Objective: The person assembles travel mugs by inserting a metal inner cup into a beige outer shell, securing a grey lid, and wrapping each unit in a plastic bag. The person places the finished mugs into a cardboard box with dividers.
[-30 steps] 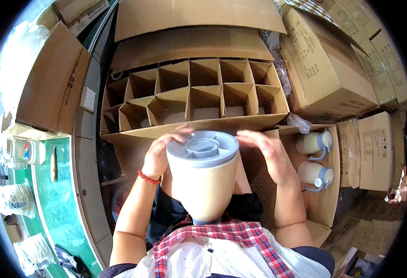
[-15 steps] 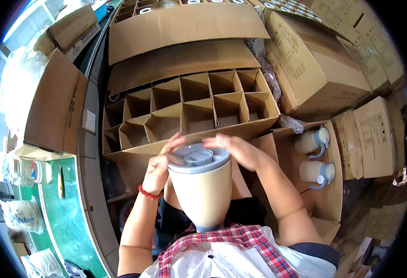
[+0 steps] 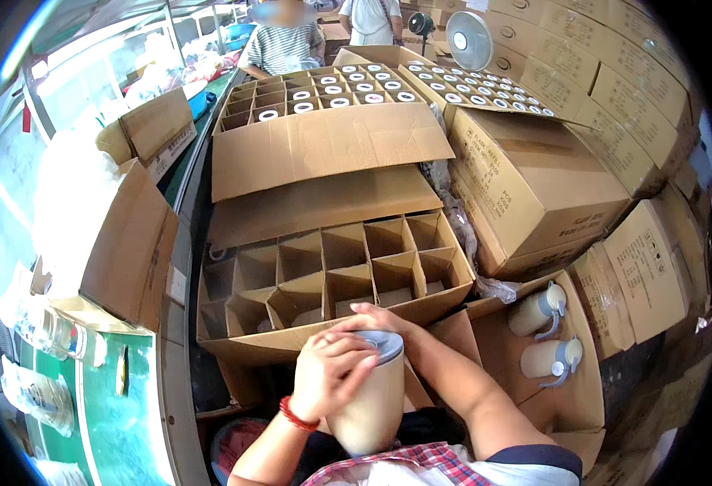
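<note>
An upright cream thermos jug (image 3: pixel 372 409) with a flat blue-grey top (image 3: pixel 387 344) stands close against my body, between my forearms. My left hand (image 3: pixel 335 368) curls its fingers over the near left part of the top and covers much of it. Along the far rim lies my right hand (image 3: pixel 388 322), its fingertips partly hidden behind the left. No handle shows on this jug. Two more cream jugs with blue-grey lids and handles, an upper one (image 3: pixel 528 314) and a lower one (image 3: pixel 540 359), lie in an open carton (image 3: pixel 579 401) to the right.
Ahead is a carton with cardboard dividers (image 3: pixel 348 283). Behind it, another divided carton (image 3: pixel 331 134) holds several white-ringed cylinders. A closed carton (image 3: pixel 550 174) stands at right. A green bench (image 3: pixel 129 421) runs along the left. Two people stand at the far end.
The view has tipped up, bringing the far cartons and people in. My left hand has swung over the jug's top, and my right hand has come in along its far rim.
</note>
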A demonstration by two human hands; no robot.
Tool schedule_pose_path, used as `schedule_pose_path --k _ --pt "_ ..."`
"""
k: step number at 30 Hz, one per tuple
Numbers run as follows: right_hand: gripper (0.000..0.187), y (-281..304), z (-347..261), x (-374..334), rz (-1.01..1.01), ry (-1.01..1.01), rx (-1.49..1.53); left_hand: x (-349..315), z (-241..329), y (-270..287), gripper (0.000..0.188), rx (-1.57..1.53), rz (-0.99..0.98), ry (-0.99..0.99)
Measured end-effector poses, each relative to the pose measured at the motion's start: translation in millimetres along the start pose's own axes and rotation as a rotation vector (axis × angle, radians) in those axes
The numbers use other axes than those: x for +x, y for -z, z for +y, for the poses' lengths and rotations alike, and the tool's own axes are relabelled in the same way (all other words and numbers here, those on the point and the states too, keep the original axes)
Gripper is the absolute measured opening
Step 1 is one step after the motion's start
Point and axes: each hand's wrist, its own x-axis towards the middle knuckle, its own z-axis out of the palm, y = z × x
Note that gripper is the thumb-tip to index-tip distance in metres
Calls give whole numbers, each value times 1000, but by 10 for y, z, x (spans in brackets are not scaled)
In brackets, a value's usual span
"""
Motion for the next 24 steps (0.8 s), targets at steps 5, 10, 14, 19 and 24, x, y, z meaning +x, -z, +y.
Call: schedule_pose_path --k 5,10,14,19,24 --pt "54 -1186 -143 -878 429 267 -1465 -674 -1136 -136 30 -1362 90 238" --pt "65 -665 -310 -671 529 137 -827 -503 -891 -118 35 -1049 130 580" --pt "74 -132 -105 103 -128 69 23 81 287 -71 19 290 72 0" --pt "66 204 99 2 -4 47 127 14 14 -26 20 -104 -78 -82" --pt "54 -1240 -108 -948 405 328 -1457 -826 -1262 -146 28 -1432 2 325"
